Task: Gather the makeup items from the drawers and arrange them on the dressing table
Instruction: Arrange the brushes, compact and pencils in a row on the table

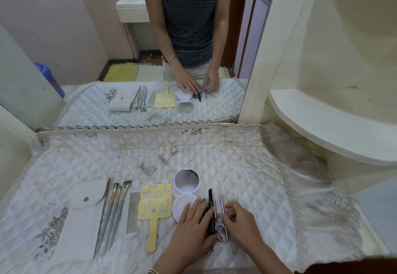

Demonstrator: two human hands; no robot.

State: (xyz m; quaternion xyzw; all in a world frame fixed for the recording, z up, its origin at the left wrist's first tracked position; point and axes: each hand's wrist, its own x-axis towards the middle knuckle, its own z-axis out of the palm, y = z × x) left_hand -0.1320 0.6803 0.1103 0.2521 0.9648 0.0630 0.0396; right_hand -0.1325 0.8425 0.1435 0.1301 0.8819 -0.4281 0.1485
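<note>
On the quilted white cloth of the dressing table (193,151) lies a row of items: a white pouch (81,215), several silver makeup brushes (112,211), a metal comb (133,211), a yellow hand mirror (155,205), an open white compact (185,190). My left hand (191,228) rests flat, fingers on a black pen-shaped tube (211,198). Just right of it, my right hand (240,220) pinches a thin pink-tipped silver liner (221,196) lying on the cloth.
A large mirror (150,48) stands along the table's back edge and reflects the person and the items. A cream curved shelf (322,123) juts out at the right. The cloth's lace edge (287,187) drapes over the right side.
</note>
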